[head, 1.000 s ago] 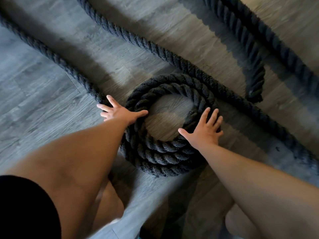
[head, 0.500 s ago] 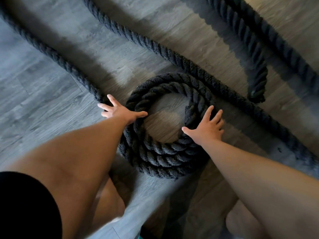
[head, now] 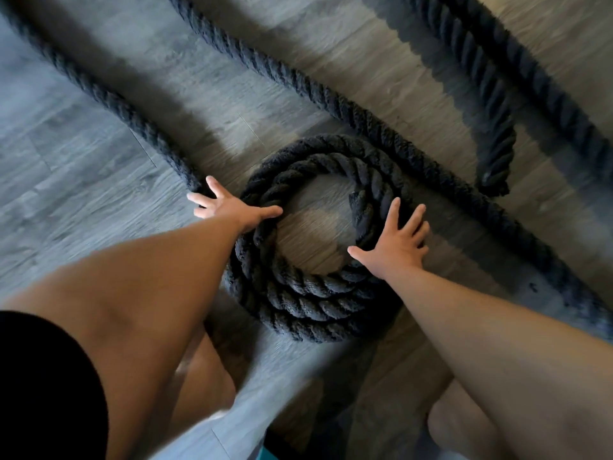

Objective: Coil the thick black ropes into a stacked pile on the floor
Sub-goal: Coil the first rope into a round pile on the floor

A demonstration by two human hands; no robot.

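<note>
1. Far left of the coil (head: 311, 293), a strand (head: 109, 101) runs down across the grey floor (head: 83, 200) and meets the coil's left edge, just beside our left hand (head: 229, 209).
2. That left hand lies flat on the coil's left edge. Its fingers are straight and splayed and the thumb stretches over the top ring toward the hollow. It grips nothing.
3. The coil sits on the floor at mid-view, rings of thick black rope stacked round a bare hollow (we cannot count the layers for certain).
4. A blunt rope end (head: 356, 202) pokes up on the coil's inner right side.
5. Our right hand (head: 394, 244) rests palm-down on the coil's right side. Its fingers are spread straight, the thumb points into the hollow, and nothing is grasped.
6. A long strand (head: 331, 97) slants from upper left to lower right, touching the coil's far right edge.
7. Right of the coil, beyond the long strand, a hooked rope (head: 497, 144) curls down to its own end on the floor.
</note>
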